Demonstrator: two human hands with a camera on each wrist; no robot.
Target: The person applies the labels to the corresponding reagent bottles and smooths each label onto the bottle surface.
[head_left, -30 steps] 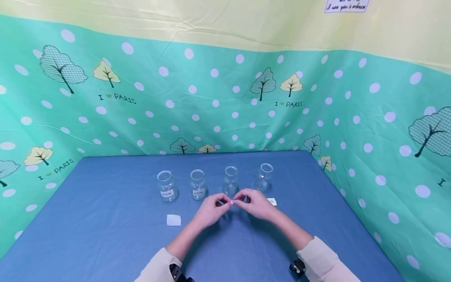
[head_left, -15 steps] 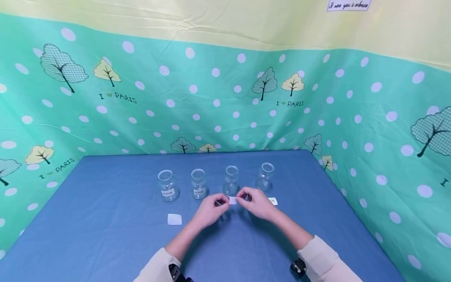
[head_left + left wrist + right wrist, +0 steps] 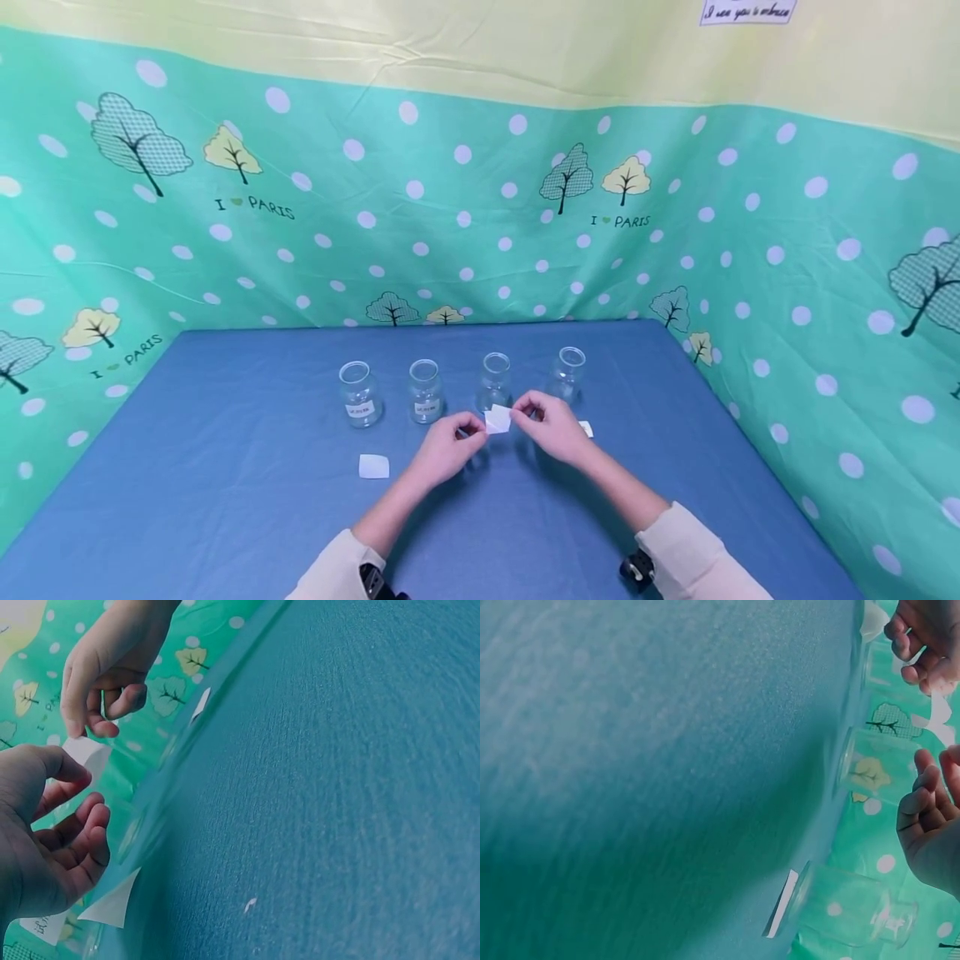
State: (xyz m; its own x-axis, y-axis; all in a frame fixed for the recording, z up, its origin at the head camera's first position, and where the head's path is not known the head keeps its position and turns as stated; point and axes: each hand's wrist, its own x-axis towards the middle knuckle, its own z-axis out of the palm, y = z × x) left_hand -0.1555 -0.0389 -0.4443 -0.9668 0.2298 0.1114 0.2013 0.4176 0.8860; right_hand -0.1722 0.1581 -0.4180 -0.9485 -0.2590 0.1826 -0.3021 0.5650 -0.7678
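Between the fingertips of both hands hangs a small white paper label, with two layers or corners fanned apart. My left hand pinches its left side between thumb and index finger. At the upper right edge, my right hand pinches it the same way. In the left wrist view the label looks bent between the two hands. Just behind the hands stands a clear glass jar with no label showing. To its right is another clear jar, its lower part hidden by my right hand.
Two clear jars, the leftmost and its neighbour, carry printed white labels. A blank white paper piece lies on the blue tablecloth at left. Another white label lies beyond my right hand. A patterned curtain borders the table.
The fingertips were close together over the label. My right hand has moved slightly up and right, and more of the white paper shows, now in two parts. My left hand stays nearly still.
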